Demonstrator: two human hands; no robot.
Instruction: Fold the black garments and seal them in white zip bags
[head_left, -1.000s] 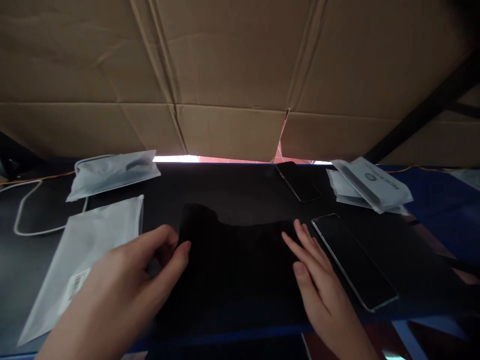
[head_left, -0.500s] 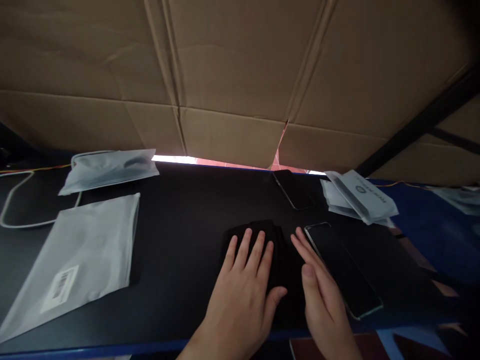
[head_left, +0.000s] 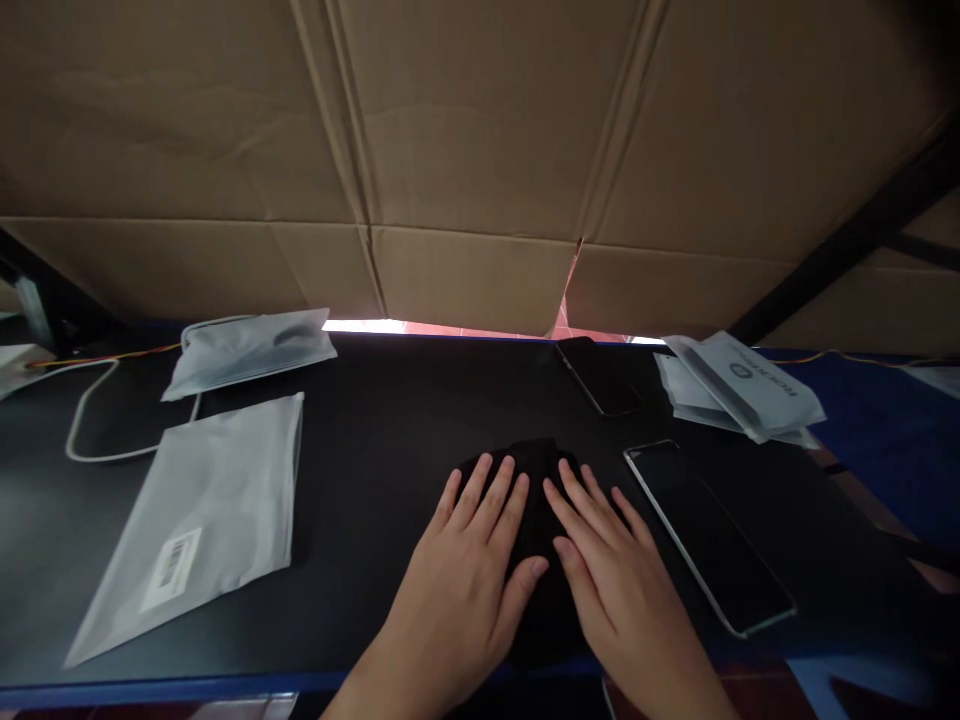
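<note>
A black cloth item (head_left: 534, 455), apparently folded, lies on the dark tabletop (head_left: 360, 480) near its front edge. Its exact kind is hard to make out against the dark surface. My left hand (head_left: 472, 560) rests flat on the left part of the cloth, fingers spread. On the right part lies my right hand (head_left: 611, 560), palm down with fingers stretched out. Between the two hands a strip of the cloth shows; the rest is covered. Just right of my right hand is a phone with a pale edge (head_left: 712, 540), its screen dark.
A second dark phone (head_left: 600, 375) lies farther back. Printed white pouches (head_left: 757, 385) sit at the back right. On the left are a frosted zip bag (head_left: 225, 490) with a barcode label, another filled bag (head_left: 255, 350) and a white cable (head_left: 79, 430). Cardboard (head_left: 465, 120) walls off the back.
My right hand has turned from its edge to palm down and come to lie on the cloth. My left hand stays flat there. The view has shifted slightly left.
</note>
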